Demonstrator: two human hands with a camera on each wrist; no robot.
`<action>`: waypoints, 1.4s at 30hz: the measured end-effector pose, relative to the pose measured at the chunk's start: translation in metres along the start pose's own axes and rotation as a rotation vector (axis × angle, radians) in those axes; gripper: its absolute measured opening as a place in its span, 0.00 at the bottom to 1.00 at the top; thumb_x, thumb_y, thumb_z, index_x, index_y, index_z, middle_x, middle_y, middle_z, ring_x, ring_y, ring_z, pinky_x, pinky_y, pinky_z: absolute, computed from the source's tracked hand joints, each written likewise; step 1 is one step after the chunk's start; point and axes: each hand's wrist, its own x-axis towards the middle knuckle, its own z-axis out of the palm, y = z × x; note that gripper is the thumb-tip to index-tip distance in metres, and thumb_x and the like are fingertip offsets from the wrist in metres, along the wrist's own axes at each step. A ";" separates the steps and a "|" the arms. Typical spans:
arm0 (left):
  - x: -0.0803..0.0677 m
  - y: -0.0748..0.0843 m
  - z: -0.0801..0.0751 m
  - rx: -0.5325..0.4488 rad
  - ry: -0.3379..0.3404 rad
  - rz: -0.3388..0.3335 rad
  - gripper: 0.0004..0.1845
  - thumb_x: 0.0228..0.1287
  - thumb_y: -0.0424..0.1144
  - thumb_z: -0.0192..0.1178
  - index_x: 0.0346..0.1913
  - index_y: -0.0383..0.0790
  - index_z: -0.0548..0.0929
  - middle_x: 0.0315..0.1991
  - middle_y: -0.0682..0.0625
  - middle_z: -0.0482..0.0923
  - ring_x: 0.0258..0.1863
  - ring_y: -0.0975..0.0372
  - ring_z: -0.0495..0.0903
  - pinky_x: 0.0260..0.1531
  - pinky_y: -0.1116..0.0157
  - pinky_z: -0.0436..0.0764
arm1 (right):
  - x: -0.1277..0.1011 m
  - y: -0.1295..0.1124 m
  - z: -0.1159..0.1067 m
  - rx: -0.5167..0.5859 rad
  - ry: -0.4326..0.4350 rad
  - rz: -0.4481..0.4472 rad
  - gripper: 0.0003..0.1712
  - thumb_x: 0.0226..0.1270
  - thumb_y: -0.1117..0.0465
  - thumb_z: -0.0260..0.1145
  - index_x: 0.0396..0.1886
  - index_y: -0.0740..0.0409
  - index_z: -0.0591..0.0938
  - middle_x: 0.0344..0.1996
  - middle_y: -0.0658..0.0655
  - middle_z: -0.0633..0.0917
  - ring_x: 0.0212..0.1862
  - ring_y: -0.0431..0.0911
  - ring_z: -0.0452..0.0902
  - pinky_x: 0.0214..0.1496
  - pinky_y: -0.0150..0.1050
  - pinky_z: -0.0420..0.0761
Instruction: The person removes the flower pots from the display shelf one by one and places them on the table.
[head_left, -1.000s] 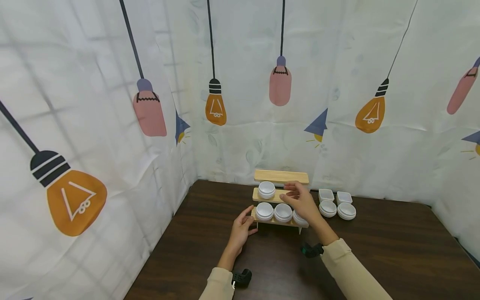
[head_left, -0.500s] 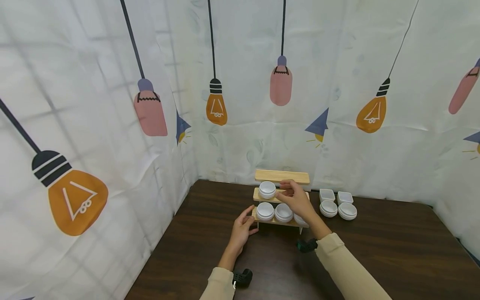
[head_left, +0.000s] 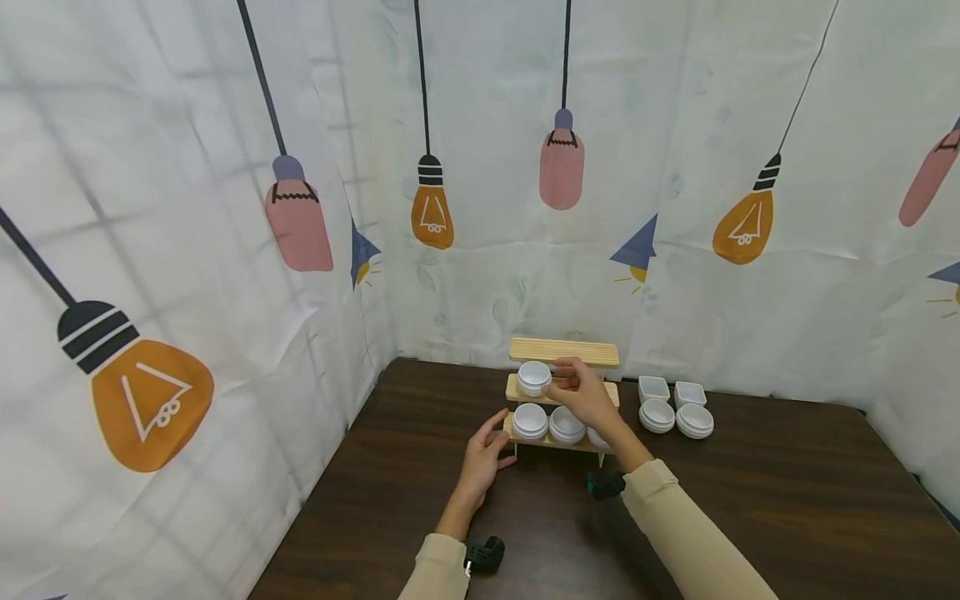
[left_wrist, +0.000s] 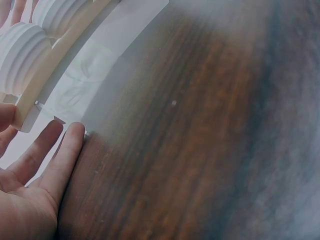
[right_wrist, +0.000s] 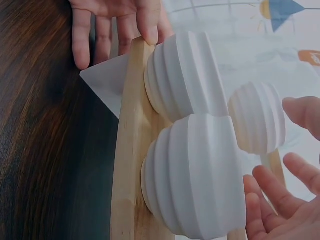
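Right hand (head_left: 583, 395) reaches to the rack's (head_left: 562, 392) middle shelf, fingers loosely spread beside the bowl (head_left: 533, 377) there, fingertips near it; contact cannot be told. Left hand (head_left: 484, 457), fingers relaxed, rests against the rack's lower left end. Three bowls occupy the bottom shelf; four dishes (head_left: 675, 407) stand right of the rack on the table (head_left: 750, 500)
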 end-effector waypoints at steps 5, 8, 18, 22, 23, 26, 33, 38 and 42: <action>0.001 -0.001 0.000 -0.001 0.000 -0.001 0.25 0.81 0.36 0.49 0.77 0.37 0.66 0.53 0.37 0.79 0.55 0.47 0.79 0.49 0.49 0.88 | 0.001 -0.003 0.003 -0.013 -0.001 0.020 0.34 0.67 0.53 0.73 0.69 0.55 0.73 0.64 0.64 0.80 0.59 0.58 0.78 0.59 0.53 0.82; 0.001 -0.001 0.000 -0.002 -0.002 -0.003 0.26 0.81 0.36 0.49 0.77 0.38 0.66 0.54 0.35 0.78 0.56 0.45 0.79 0.50 0.50 0.88 | 0.002 -0.005 0.004 -0.035 -0.007 0.027 0.35 0.66 0.51 0.74 0.69 0.54 0.73 0.65 0.64 0.79 0.61 0.58 0.78 0.61 0.55 0.82; -0.001 0.001 0.001 -0.003 -0.006 0.003 0.25 0.81 0.36 0.49 0.77 0.38 0.66 0.55 0.34 0.78 0.57 0.46 0.80 0.50 0.49 0.88 | 0.005 -0.008 0.008 -0.057 0.004 0.025 0.35 0.65 0.51 0.74 0.68 0.56 0.74 0.64 0.67 0.80 0.62 0.60 0.78 0.63 0.58 0.80; 0.001 0.001 0.000 -0.006 -0.007 0.008 0.25 0.81 0.36 0.49 0.77 0.38 0.66 0.54 0.35 0.79 0.56 0.46 0.80 0.50 0.50 0.88 | 0.006 -0.009 0.010 -0.051 0.018 0.032 0.35 0.63 0.51 0.76 0.67 0.56 0.75 0.63 0.66 0.81 0.62 0.60 0.78 0.65 0.58 0.79; 0.001 0.001 0.000 -0.004 -0.006 0.006 0.25 0.81 0.36 0.50 0.77 0.38 0.66 0.54 0.35 0.79 0.57 0.46 0.79 0.50 0.50 0.88 | 0.006 -0.009 0.011 -0.051 0.020 0.034 0.35 0.63 0.51 0.76 0.67 0.56 0.75 0.63 0.66 0.81 0.62 0.60 0.78 0.65 0.58 0.79; 0.001 0.000 0.000 -0.001 -0.008 0.002 0.26 0.81 0.36 0.49 0.77 0.38 0.66 0.55 0.35 0.79 0.57 0.44 0.79 0.49 0.51 0.88 | 0.007 -0.008 0.013 -0.041 0.027 0.043 0.35 0.62 0.51 0.77 0.66 0.56 0.75 0.62 0.66 0.81 0.62 0.60 0.79 0.65 0.59 0.79; 0.000 -0.001 -0.001 0.005 -0.016 0.000 0.26 0.82 0.36 0.48 0.77 0.38 0.65 0.55 0.34 0.79 0.58 0.42 0.79 0.50 0.49 0.88 | 0.008 -0.008 0.017 -0.033 0.046 0.049 0.35 0.60 0.52 0.78 0.65 0.56 0.76 0.60 0.64 0.83 0.61 0.58 0.80 0.64 0.59 0.79; -0.002 0.000 -0.001 0.010 -0.013 -0.004 0.25 0.82 0.37 0.49 0.77 0.41 0.66 0.55 0.36 0.78 0.57 0.48 0.80 0.50 0.50 0.88 | 0.008 -0.010 0.019 -0.057 0.064 0.044 0.36 0.59 0.52 0.79 0.65 0.57 0.77 0.58 0.65 0.84 0.58 0.58 0.81 0.61 0.57 0.81; -0.002 0.000 -0.001 0.010 -0.012 -0.010 0.25 0.81 0.37 0.50 0.77 0.42 0.67 0.55 0.36 0.78 0.57 0.48 0.80 0.51 0.50 0.88 | 0.008 -0.011 0.019 -0.085 0.073 0.043 0.36 0.59 0.52 0.79 0.65 0.58 0.76 0.58 0.65 0.84 0.58 0.58 0.81 0.61 0.57 0.81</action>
